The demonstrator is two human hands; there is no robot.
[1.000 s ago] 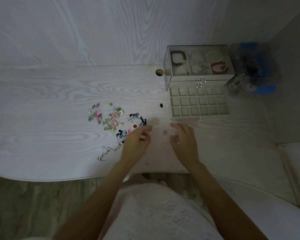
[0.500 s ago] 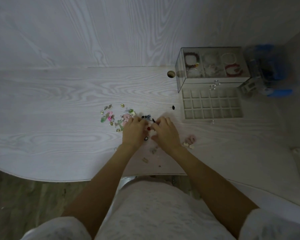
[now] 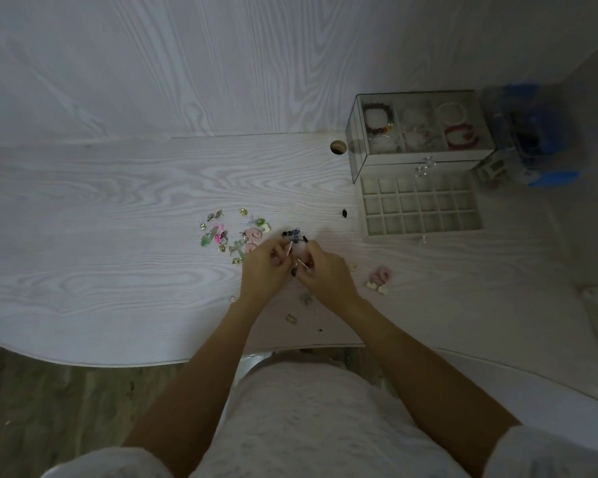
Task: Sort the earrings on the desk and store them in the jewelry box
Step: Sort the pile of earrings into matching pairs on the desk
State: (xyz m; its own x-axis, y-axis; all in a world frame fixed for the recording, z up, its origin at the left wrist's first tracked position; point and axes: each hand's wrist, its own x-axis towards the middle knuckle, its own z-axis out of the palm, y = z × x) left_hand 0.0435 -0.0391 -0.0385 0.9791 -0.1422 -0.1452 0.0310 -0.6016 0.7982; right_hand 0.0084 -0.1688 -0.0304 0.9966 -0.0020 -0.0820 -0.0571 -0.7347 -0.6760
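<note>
A scatter of small colourful earrings (image 3: 230, 234) lies on the white desk (image 3: 101, 219). My left hand (image 3: 265, 270) and my right hand (image 3: 321, 270) meet just right of the pile. Each pinches a thin pale earring between its fingertips, near dark earrings (image 3: 293, 235). A pink pair (image 3: 380, 274) lies to the right of my right hand, and a few small pieces (image 3: 306, 299) lie beneath my wrists. The clear jewelry box (image 3: 418, 132) stands at the back right. Its gridded drawer (image 3: 420, 205) is pulled out and looks empty.
Bracelets fill the box's top layer. A blue and clear container (image 3: 529, 139) stands to the right of the box. A round cable hole (image 3: 338, 146) sits left of it. A small dark piece (image 3: 344, 212) lies alone near the drawer. The desk's curved front edge runs close to my lap.
Both hands moved forward from the desk's front to the right edge of the earring pile and closed on small earrings. The view shifted slightly, so the box appears further right.
</note>
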